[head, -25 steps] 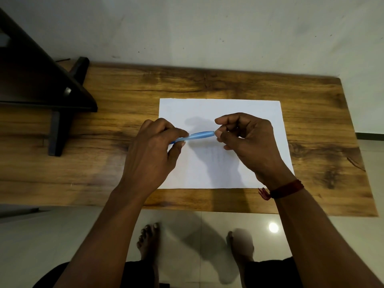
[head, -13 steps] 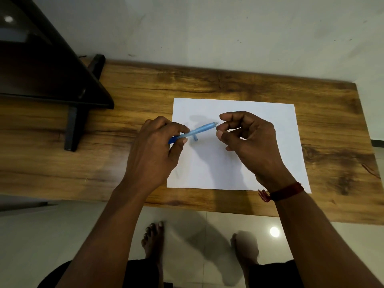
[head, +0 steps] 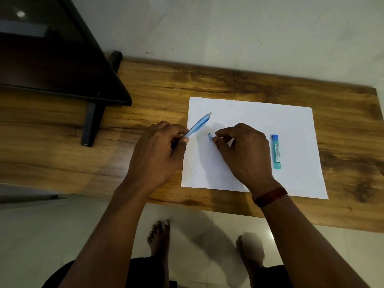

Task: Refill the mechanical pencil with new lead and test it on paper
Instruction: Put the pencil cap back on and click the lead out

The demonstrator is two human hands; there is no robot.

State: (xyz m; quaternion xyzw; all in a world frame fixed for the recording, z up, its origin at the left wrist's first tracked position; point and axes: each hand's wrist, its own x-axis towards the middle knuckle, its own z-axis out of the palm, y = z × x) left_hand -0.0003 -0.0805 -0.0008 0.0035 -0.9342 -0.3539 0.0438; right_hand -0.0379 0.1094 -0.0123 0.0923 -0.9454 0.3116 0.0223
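A: Nearest the camera?
B: Two bare feet on the pale tiled floor point(head: 52, 235), below the front edge of the brown wood-grain table point(head: 145, 96).

A: Left hand?
B: The left hand point(head: 155, 154) is clenched around the translucent blue plastic mechanical pencil point(head: 198, 125), gripping its lower barrel. The pencil tilts up and to the right, its far end over the near-left corner area of the white sheet of paper point(head: 291, 125).

A: Right hand?
B: The right hand point(head: 243, 154), with a red thread band point(head: 270, 196) at the wrist, is over the paper. Thumb and forefinger pinch a small blue cap point(head: 209, 137) at its edge. Whether the cap touches the paper cannot be told.

A: Lead supply?
B: A slim rectangular translucent blue lead case point(head: 276, 151) lies flat on the paper, just right of the right hand, long axis running near to far.

A: Further back?
B: A dark black stand point(head: 62, 65) on the far-left of the table; the grey-white wall point(head: 228, 28) behind.
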